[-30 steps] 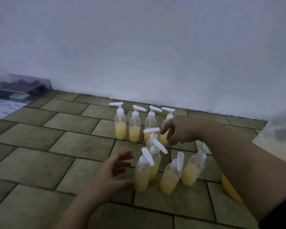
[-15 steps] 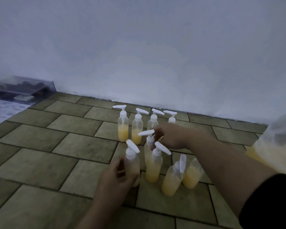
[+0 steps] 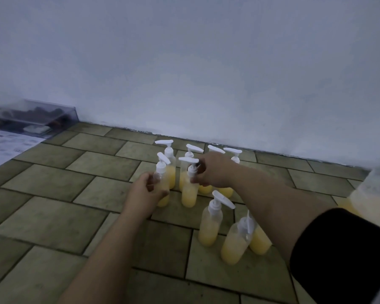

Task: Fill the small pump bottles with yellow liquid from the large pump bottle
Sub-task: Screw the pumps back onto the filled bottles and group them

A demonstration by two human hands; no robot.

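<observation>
LEFT: left hand [image 3: 146, 190] grasps small bottle [image 3: 162, 185] at body | RIGHT: right hand [image 3: 211, 172] pinches second bottle [image 3: 189, 189] at neck | LOCATION: back row [image 3: 169, 159] at 12 o'clock, large pump bottle [image 3: 373, 194] at 3 o'clock | RISK: forearm sweep may topple front bottles [image 3: 211, 224] at 5 o'clock.

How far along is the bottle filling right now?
Mostly done, it looks: all nine small pump bottles in view hold yellow liquid with pumps on, including the back row and near three. In hand: left hand grips one bottle, right hand another's neck. Left: apparently just arranging them.
</observation>
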